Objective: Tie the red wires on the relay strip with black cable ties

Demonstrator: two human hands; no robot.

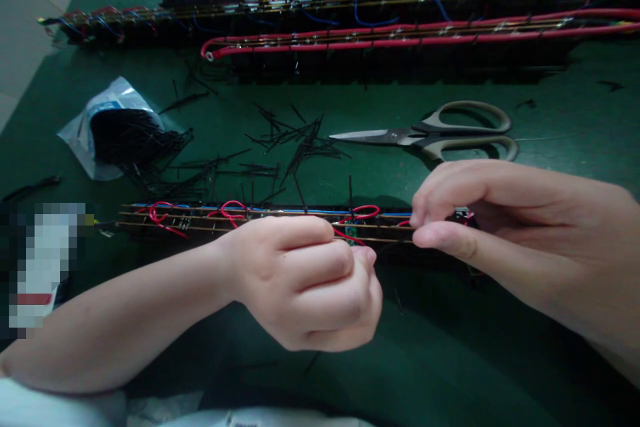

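Right hand [480,213] is pinching thumb and forefinger together on a wired strip [200,217], left hand [310,280] curling shut against it. The strip is lying along a green table [450,347] near scissors [435,133], loose cable ties [295,140] and more strips [400,33], pale floor [25,13] showing beyond.

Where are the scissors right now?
In the head view, the scissors lie on the green mat, right of centre, just beyond the right hand, with loose black cable ties to their left.
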